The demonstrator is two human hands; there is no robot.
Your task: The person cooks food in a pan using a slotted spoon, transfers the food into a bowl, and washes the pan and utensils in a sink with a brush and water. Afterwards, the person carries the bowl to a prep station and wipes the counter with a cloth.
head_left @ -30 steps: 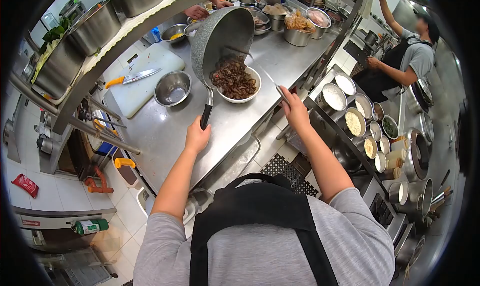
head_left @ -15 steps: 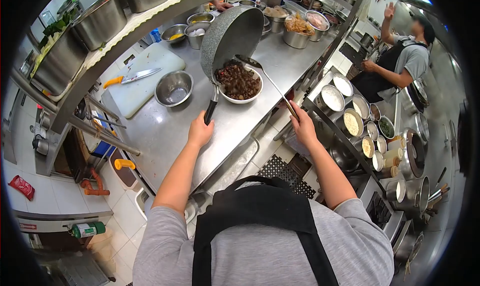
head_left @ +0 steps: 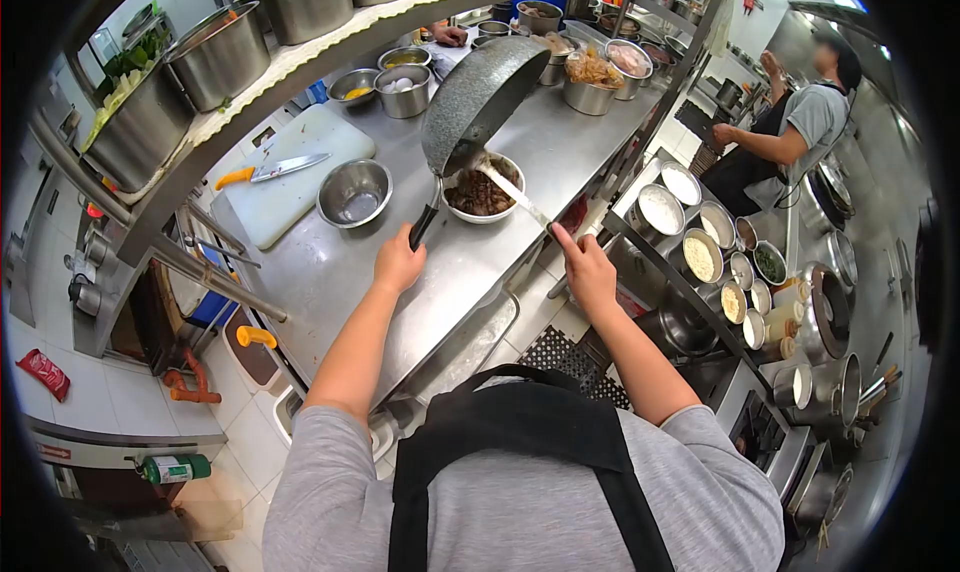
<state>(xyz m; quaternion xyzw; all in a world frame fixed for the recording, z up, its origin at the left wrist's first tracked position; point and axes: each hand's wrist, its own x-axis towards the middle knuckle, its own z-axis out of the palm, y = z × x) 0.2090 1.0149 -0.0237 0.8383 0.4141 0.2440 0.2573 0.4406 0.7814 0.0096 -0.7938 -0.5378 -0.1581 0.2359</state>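
Head view, left hand [head_left: 400, 264]: clenched round the black handle [head_left: 424, 228] of the pan [head_left: 468, 97], tipped over the white bowl [head_left: 479, 218]
Right hand [head_left: 589, 274]: grasping a long utensil [head_left: 517, 196], far end at the pan's lip
Dark food [head_left: 476, 195]: there, in the bowl

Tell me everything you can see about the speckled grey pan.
The pan is deep, its outside speckled grey like stone, its inside plainer dark grey. A short metal neck joins its black handle, gripped by the left hand. It is tipped steeply, mouth over the white bowl holding dark food. A long utensil in the right hand reaches near its lower edge; whether that or the bowl touches the pan, I can't tell.
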